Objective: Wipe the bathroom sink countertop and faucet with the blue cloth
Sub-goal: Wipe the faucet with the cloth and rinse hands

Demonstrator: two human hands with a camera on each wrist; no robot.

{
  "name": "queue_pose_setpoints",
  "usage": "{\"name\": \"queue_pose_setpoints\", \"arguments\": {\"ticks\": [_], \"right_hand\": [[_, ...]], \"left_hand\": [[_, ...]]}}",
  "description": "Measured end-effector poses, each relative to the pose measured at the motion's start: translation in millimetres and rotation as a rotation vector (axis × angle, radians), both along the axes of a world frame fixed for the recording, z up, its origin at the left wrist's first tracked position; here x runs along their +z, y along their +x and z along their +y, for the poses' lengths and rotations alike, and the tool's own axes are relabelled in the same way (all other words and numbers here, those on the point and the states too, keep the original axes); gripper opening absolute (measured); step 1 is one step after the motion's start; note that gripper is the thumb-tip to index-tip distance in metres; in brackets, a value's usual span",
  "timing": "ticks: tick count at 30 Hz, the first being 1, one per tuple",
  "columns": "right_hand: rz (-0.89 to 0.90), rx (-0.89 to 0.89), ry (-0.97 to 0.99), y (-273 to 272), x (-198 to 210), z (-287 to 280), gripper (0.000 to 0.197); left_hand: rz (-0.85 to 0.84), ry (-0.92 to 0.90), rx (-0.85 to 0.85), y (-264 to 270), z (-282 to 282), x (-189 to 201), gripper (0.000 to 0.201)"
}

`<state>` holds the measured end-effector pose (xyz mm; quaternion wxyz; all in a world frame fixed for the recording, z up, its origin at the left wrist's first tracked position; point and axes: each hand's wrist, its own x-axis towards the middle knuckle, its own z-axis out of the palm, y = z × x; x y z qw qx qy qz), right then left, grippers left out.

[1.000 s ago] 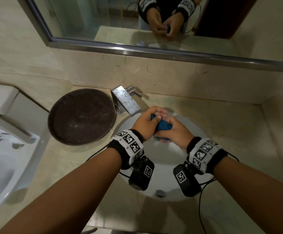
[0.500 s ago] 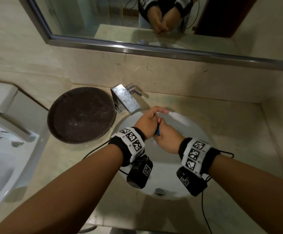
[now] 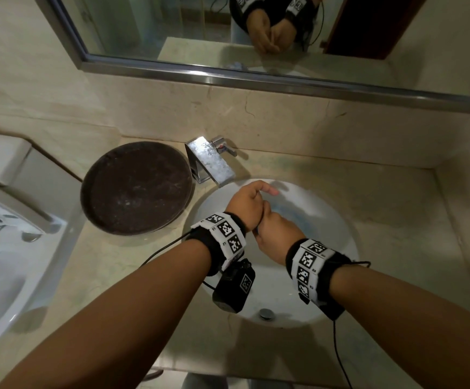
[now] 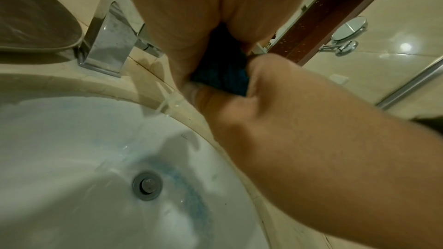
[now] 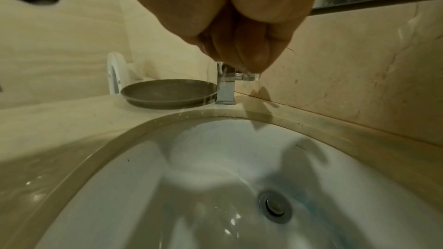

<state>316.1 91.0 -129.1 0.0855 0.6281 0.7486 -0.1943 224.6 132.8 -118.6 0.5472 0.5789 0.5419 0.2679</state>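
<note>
Both hands are clenched together over the white sink basin (image 3: 320, 279). The blue cloth (image 4: 223, 71) is bunched between them; it shows only in the left wrist view, hidden in the head view. My left hand (image 3: 249, 204) grips it from the left, my right hand (image 3: 277, 234) from the right, fists touching. Water streams from the cloth (image 4: 165, 101) into the basin. In the right wrist view my right hand (image 5: 239, 44) is a tight fist with drops at the knuckles. The chrome faucet (image 3: 210, 162) stands just behind the hands, on the beige countertop (image 3: 396, 220).
A dark round tray (image 3: 135, 188) lies on the countertop left of the faucet. A white toilet (image 3: 0, 248) stands at the far left. A mirror (image 3: 228, 32) hangs above the backsplash. Blue-tinted water lies around the drain (image 4: 147, 186). A side wall bounds the counter on the right.
The cloth was visible between the hands one second ago; the fists have since twisted and closed tight over it, hiding it in the head view. The hands stayed over the basin.
</note>
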Motion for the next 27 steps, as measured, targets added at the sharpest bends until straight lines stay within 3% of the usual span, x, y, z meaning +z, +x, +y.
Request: {"name": "queue_pose_setpoints", "arguments": {"ticks": [4, 9, 14, 17, 20, 25, 27], "right_hand": [[0.137, -0.064, 0.010, 9, 1, 4, 0.035], [0.568, -0.243, -0.032, 36, 22, 12, 0.039], [0.599, -0.291, -0.034, 50, 49, 7, 0.024], [0.700, -0.275, -0.040, 52, 59, 4, 0.027], [0.805, -0.352, -0.064, 51, 68, 4, 0.017], [0.858, -0.395, -0.132, 52, 76, 4, 0.024], [0.974, -0.386, -0.125, 51, 80, 5, 0.036]], "left_hand": [[-0.065, -0.039, -0.055, -4, -1, -3, 0.036], [-0.090, -0.023, -0.120, -19, -2, 6, 0.024], [-0.038, -0.081, -0.207, -39, -5, 26, 0.026], [-0.081, -0.065, -0.204, -44, -5, 39, 0.022], [-0.094, -0.004, -0.158, -45, 1, 52, 0.020], [-0.182, -0.027, -0.097, -42, 7, 64, 0.018], [-0.174, -0.005, -0.078, -39, 7, 68, 0.011]]}}
